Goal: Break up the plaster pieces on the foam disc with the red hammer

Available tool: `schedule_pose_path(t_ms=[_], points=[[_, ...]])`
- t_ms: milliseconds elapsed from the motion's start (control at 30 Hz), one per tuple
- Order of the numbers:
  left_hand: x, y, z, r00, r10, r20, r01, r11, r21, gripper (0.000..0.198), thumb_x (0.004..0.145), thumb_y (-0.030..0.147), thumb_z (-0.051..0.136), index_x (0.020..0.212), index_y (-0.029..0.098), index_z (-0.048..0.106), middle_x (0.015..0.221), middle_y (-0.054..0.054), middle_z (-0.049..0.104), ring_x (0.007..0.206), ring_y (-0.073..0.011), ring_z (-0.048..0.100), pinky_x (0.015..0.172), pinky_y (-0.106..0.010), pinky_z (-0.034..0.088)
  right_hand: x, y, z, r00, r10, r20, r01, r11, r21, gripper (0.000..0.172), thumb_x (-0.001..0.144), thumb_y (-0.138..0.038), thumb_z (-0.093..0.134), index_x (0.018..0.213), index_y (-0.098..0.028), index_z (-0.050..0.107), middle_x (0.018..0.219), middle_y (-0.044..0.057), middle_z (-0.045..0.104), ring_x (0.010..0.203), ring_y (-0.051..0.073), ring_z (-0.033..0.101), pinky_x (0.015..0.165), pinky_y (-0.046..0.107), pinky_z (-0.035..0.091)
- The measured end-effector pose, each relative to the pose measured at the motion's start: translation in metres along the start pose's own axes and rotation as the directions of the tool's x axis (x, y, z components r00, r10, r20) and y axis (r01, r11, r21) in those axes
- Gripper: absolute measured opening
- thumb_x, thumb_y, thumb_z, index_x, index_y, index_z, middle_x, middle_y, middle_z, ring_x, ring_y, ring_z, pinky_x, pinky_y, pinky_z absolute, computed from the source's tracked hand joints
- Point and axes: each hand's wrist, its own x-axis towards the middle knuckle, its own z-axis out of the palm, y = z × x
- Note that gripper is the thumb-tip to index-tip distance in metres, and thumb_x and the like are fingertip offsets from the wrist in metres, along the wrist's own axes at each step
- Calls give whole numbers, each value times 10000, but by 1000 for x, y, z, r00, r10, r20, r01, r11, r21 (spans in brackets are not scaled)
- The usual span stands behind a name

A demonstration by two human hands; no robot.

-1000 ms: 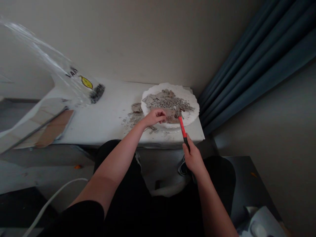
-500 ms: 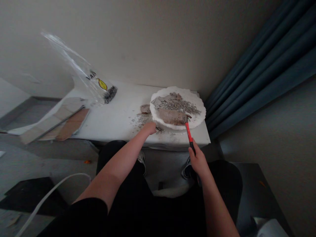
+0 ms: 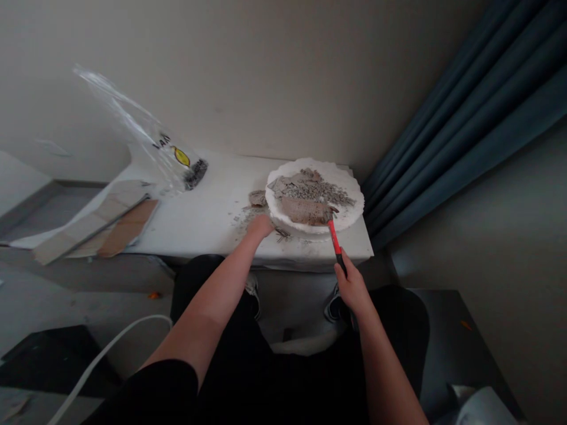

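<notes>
On the white table (image 3: 204, 212), right of centre, sits a round foam disc (image 3: 348, 215) heaped with grey rubble (image 3: 316, 189), and across its near half lies a brownish tile slab (image 3: 305, 211). The hammer (image 3: 333, 237) comes in from below: its head rests at the slab's right end, and its red shaft slants down and to the right, off the table edge and into the right hand (image 3: 352, 289). That hand is wrapped tight around the dark lower grip, thumb along the top, hanging in front of the table over the person's knees.

Over to the left hand (image 3: 260, 225): it is planted on the table top just beside the disc's left rim, knuckles up, fingers curled down into the scattered grit. Whether it pinches anything cannot be told. One loose tile fragment (image 3: 257, 198) lies just beyond it, against the disc. The two hands are well apart, with the disc's near edge between them.

Further left a clear plastic bag (image 3: 146, 139) stands tilted, showing a yellow emblem (image 3: 181, 156) and dark capital letters above it, something like "MAN", too blurred to be sure. Long tile planks (image 3: 93, 221) lie at the table's far left end. A blue curtain (image 3: 452, 112) hangs on the right, and a white cable (image 3: 106, 354) curves across the floor
</notes>
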Motion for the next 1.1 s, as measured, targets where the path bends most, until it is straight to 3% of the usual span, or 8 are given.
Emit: schedule_pose_path(t_ms=[67,100,233,333,400,500,733,1100], points=[[5,-1,-18,991,-23,-130,19,999,-34,210,777,207,657,965,112,655,960,-160,715,928,-268,644,839,-385,498,0,-1,0,1000,-7,-4,7,1000,14,588,957,-343,442,1519,-185,377,1358,131,604,1330,277,501,1082,439,404],[7,1,-26,968,-7,-252,-23,993,-115,216,772,157,646,982,107,651,942,-144,714,912,-260,640,846,-393,493,-1,-1,0,1000,-12,-7,12,1000,24,589,958,-347,441,1519,-179,378,1363,136,599,1328,280,502,1077,443,409],[10,34,-33,917,132,-376,-247,929,-275,253,862,182,546,1095,146,638,990,-69,710,825,-156,635,806,-291,508,-3,-3,-2,1000,-20,-18,22,997,70,589,963,-364,431,1509,-149,389,1386,156,575,1305,289,525,1052,443,435],[6,74,-13,877,312,-366,-461,761,-456,287,854,227,570,1124,154,636,928,-51,708,804,-141,638,759,-265,518,-5,-1,-6,999,-13,-46,16,998,66,594,963,-370,435,1516,-161,378,1379,152,583,1304,286,526,1058,441,428],[3,96,5,855,413,-313,-518,688,-508,243,838,222,583,1059,154,658,915,-51,712,804,-146,640,767,-277,519,-6,1,-10,998,0,-68,4,998,62,602,966,-378,429,1522,-158,365,1366,155,592,1308,282,523,1068,436,417],[3,113,24,836,494,-241,-541,661,-520,144,835,230,585,930,159,667,884,-45,717,778,-150,639,780,-299,517,-4,7,-14,996,26,-84,-20,998,65,610,971,-391,415,1522,-136,360,1370,164,586,1318,275,513,1080,427,405],[16,114,35,833,515,-202,-540,680,-496,87,819,236,591,855,162,619,794,-31,685,738,-156,634,730,-291,505,0,19,-13,995,41,-90,-32,994,101,608,968,-391,429,1518,-139,365,1429,145,537,1326,254,505,1086,411,404],[14,115,38,822,540,-180,-548,666,-506,81,836,260,592,868,187,609,801,-31,693,774,-175,653,758,-320,518,2,21,-11,997,37,-74,-29,994,101,592,965,-380,432,1511,-159,382,1389,141,575,1322,261,510,1084,438,404]])
